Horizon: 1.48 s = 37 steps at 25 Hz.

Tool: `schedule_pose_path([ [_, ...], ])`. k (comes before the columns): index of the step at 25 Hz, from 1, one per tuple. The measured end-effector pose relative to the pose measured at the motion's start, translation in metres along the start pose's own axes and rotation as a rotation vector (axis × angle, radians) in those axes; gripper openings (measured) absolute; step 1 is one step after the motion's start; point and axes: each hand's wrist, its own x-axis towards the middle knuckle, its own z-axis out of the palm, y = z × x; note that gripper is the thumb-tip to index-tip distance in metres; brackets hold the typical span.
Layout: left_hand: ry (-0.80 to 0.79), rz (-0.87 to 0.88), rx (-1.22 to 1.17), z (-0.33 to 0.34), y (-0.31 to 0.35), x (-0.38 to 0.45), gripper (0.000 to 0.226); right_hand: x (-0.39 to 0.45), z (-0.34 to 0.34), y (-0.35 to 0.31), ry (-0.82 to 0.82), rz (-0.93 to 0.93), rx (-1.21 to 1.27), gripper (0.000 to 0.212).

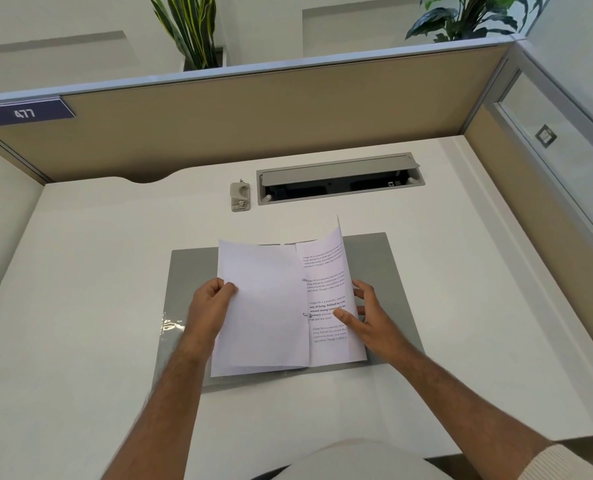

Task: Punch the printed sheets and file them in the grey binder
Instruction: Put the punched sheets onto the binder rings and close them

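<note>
The grey binder [385, 271] lies open and flat on the white desk. White printed sheets [267, 306] sit over its metal rings [305, 314]; the left sheets show blank backs, the right ones show text and curl upward. My left hand [212, 306] grips the left edge of the blank sheets, fingers curled. My right hand [360, 313] holds the curled right sheets, thumb on the printed face and fingers behind the edge. A small grey hole punch [240, 196] stands farther back on the desk, apart from both hands.
A cable tray [340, 181] with its lid raised is set into the desk [80, 271] behind the binder. Beige partition walls enclose the back and right sides. A clear plastic sleeve [170, 329] sticks out at the binder's left edge.
</note>
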Motion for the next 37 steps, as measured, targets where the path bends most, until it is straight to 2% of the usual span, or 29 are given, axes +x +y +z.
schedule_pose_path([
  [8,0.134,-0.173,0.032,-0.017,-0.046,0.022,0.022,0.000,0.000,-0.001,0.005,-0.003,0.002,0.068],
  [11,0.187,-0.199,0.136,-0.017,-0.055,0.023,0.019,0.000,0.000,-0.001,0.012,-0.015,0.002,0.066],
  [14,0.284,-0.111,0.419,-0.011,-0.055,0.018,0.043,-0.001,-0.001,0.000,0.015,-0.019,0.003,0.067],
  [16,0.312,0.037,0.560,0.003,-0.053,0.017,0.042,-0.001,-0.001,0.001,0.024,-0.024,0.005,0.068],
  [18,0.244,0.196,0.501,0.022,-0.047,0.013,0.026,0.000,0.000,0.001,0.032,-0.023,0.017,0.069],
  [19,0.177,0.221,0.414,0.033,-0.042,0.010,0.018,0.001,0.000,0.002,0.036,-0.021,0.022,0.069],
  [21,0.009,0.158,0.259,0.057,-0.025,-0.001,0.008,0.002,0.000,0.003,0.038,-0.022,0.018,0.069],
  [24,-0.200,0.099,0.143,0.097,-0.004,-0.016,0.021,0.003,0.000,0.006,0.042,-0.027,-0.010,0.077],
  [27,-0.358,0.087,0.124,0.128,0.010,-0.029,0.028,0.005,0.000,0.009,0.047,-0.032,-0.026,0.088],
  [30,-0.410,0.064,0.120,0.148,0.019,-0.037,0.021,0.007,0.002,0.013,0.042,-0.023,-0.078,0.094],
  [34,-0.387,-0.013,0.124,0.155,0.022,-0.037,0.008,0.009,0.002,0.016,0.053,-0.029,-0.090,0.097],
  [37,-0.360,-0.111,0.088,0.153,0.021,-0.036,0.008,0.010,0.001,0.018,0.055,-0.037,-0.082,0.096],
])
